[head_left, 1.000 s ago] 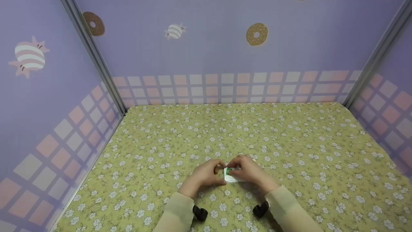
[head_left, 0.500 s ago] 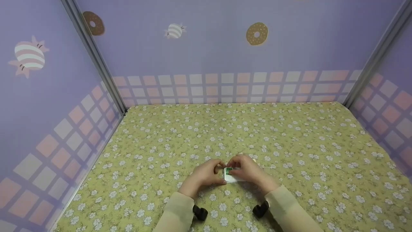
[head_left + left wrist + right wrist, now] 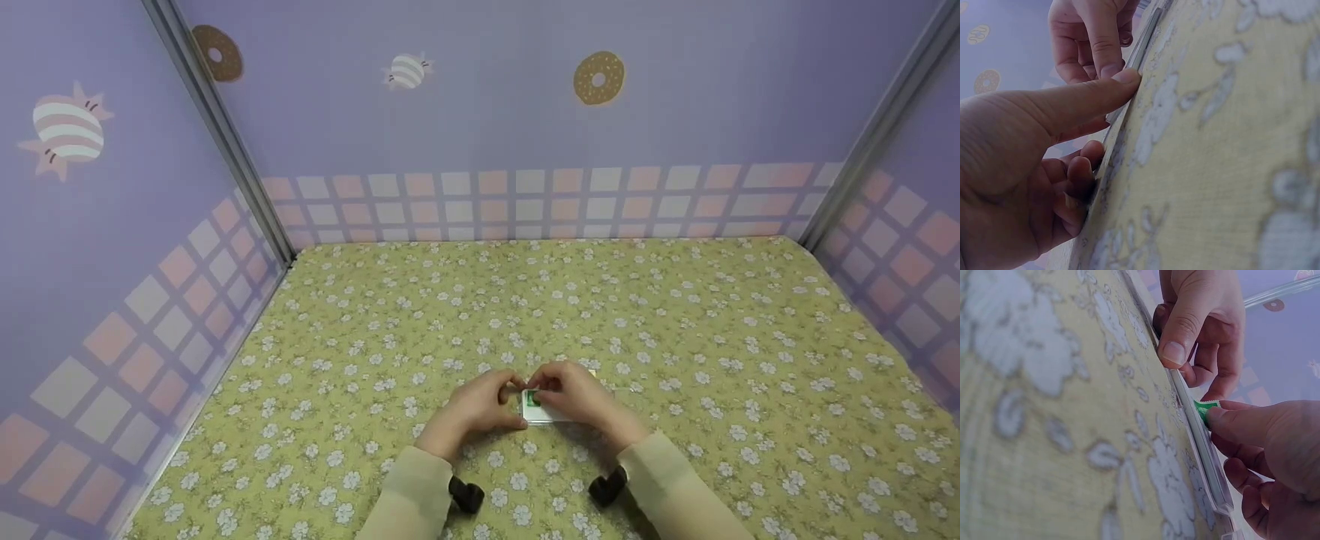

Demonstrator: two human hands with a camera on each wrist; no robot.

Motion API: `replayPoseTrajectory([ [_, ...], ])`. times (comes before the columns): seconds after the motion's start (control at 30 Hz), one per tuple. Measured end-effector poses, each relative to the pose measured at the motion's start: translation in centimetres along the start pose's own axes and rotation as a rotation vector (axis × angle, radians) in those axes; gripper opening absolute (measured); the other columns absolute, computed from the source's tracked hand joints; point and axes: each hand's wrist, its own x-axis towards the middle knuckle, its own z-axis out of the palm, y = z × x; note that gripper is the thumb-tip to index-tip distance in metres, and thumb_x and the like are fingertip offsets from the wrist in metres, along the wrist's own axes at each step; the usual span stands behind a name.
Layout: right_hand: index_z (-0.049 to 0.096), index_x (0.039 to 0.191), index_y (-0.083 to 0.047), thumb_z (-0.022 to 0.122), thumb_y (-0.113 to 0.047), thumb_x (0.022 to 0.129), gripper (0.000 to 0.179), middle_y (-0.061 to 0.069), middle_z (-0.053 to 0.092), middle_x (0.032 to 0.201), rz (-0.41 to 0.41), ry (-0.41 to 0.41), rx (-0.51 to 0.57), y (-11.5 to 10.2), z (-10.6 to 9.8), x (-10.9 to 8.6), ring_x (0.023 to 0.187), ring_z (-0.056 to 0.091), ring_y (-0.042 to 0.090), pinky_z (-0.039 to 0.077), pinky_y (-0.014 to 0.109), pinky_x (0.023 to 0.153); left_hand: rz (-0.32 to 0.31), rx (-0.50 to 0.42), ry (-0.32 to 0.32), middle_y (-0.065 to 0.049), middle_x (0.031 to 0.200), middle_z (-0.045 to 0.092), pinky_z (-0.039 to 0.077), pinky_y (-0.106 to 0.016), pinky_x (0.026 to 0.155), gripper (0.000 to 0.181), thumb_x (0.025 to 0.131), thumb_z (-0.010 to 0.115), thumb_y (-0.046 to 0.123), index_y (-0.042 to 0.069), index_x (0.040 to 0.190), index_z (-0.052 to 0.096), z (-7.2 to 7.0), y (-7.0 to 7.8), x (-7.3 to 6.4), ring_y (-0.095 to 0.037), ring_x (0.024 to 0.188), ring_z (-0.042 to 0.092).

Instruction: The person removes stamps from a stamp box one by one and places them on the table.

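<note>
A small green stamp (image 3: 532,398) with a scalloped edge sits at the left end of a flat white card (image 3: 544,415), which seems to have a clear case or sleeve around it. My right hand (image 3: 577,394) pinches the stamp; in the right wrist view its thumb covers part of the green stamp (image 3: 1204,408). Around the card's left end, my left hand (image 3: 480,403) holds it with the thumb at the near corner and the index finger at the far one. The left thumb (image 3: 1086,101) presses the edge in the left wrist view. My right hand hides the card's right part.
Behind the right hand, a small orange-tan bit (image 3: 593,373) peeks out, with a thin clear edge (image 3: 626,389) beside it. A flowered yellow-green cloth (image 3: 450,315) covers the table, and purple patterned walls (image 3: 487,112) stand at the back and sides.
The right thumb and fingers have shifted slightly away from me over the stamp, and more of the white card shows below it. The left hand has stayed in place.
</note>
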Motion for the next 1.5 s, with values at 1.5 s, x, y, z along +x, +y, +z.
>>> replayPoseTrajectory([
  [1.5,0.077,0.104,-0.008,0.065,-0.009,0.100,0.013,0.009,0.071,0.096,0.167,-0.024,0.091,0.3,-3.6,0.5,0.084,0.058,0.015,0.048,0.031,0.075,-0.001,-0.013,0.003,0.002,0.095,0.059,0.041,-0.035,0.072,0.053,0.080,0.089,0.034,0.021,0.126,0.066,-0.1,0.1,-0.1,-0.015,0.080,0.050],
])
